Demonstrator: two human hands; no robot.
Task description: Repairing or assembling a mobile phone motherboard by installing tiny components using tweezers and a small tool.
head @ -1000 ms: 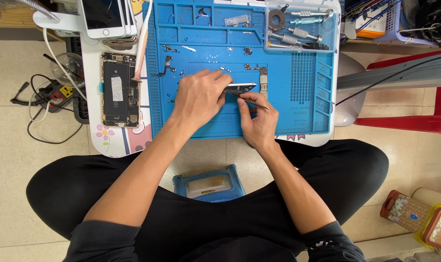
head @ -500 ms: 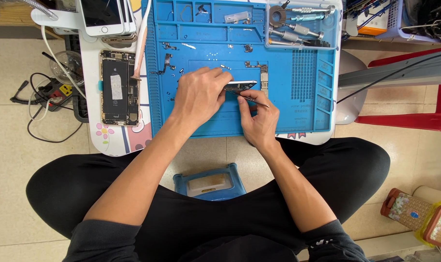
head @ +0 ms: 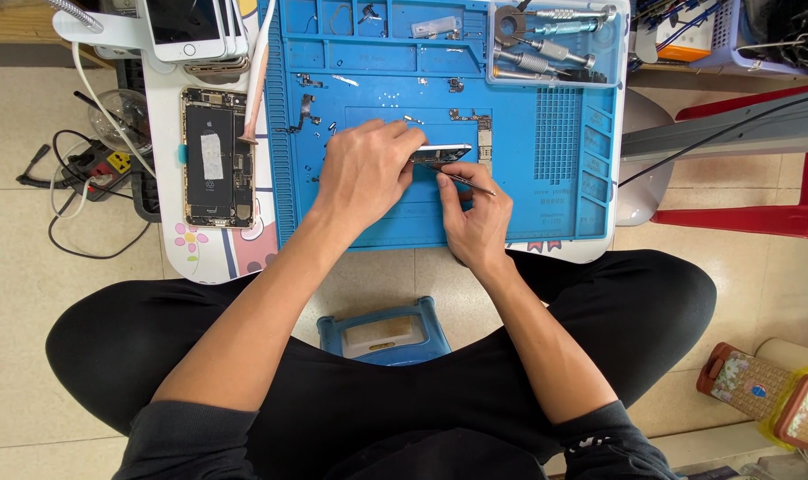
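Near the centre of the frame, the left hand [head: 364, 173] lay knuckles-up on the ribbed blue rubber work mat [head: 564, 204], its fingers closed on the edge of a thin, flat, dark phone part [head: 440, 153] with a pale metallic rim. Just beside it, the right hand [head: 477, 213] pinched slim steel tweezers [head: 469, 182], their tips touching the part's lower edge. Tiny screws and metal brackets dotted the mat's moulded compartments. At the upper left lay an opened phone [head: 213, 158], its rectangular black battery exposed. Knurled metal screwdrivers [head: 546, 40] lay in a clear tray at the upper right.
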